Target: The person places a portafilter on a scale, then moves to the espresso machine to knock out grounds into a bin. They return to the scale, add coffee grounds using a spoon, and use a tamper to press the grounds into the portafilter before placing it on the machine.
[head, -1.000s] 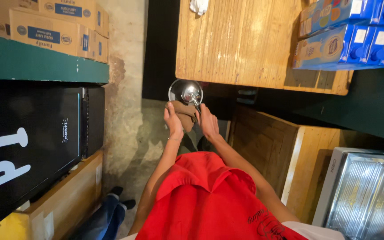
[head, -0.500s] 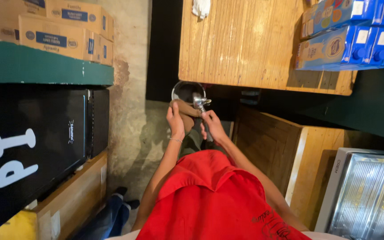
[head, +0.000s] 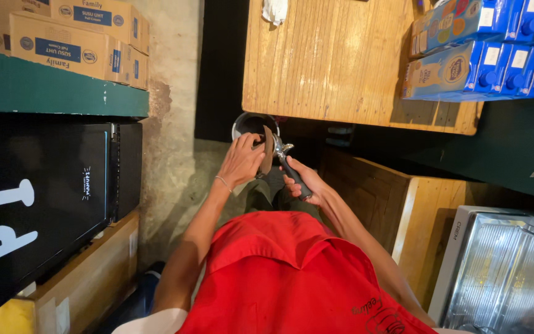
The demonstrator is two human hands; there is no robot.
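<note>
The person's right hand [head: 307, 185] was wrapped in a full grip around the black handle of a metal coffee portafilter with a round steel basket [head: 282, 162], holding it tilted so the basket end pointed up and away from the body. The left hand [head: 240, 162] pressed a brown cloth [head: 267, 150] against the basket end, fingers curled narrowly over the cloth and touching the metal head. A thin bracelet circled the left wrist. Both hands were held low in front of a red apron [head: 279, 272] that covered the person's lap.

Just beyond the hands, and partly hidden by them, stood a round dark bin with a pale metal rim [head: 248, 122], sitting under the near edge of a light wooden slatted table [head: 335, 62]. A white crumpled cloth [head: 274, 10] lay at the far edge of that table. Blue cartons with round blue caps [head: 483, 52] were stacked on their sides to the right of it. To the left, brown cardboard boxes [head: 75, 34] rested on a green shelf [head: 44, 89] above a black cabinet [head: 44, 198]. At the lower right was a steel appliance with a glass front [head: 502, 272], beside a wooden crate [head: 397, 210].
</note>
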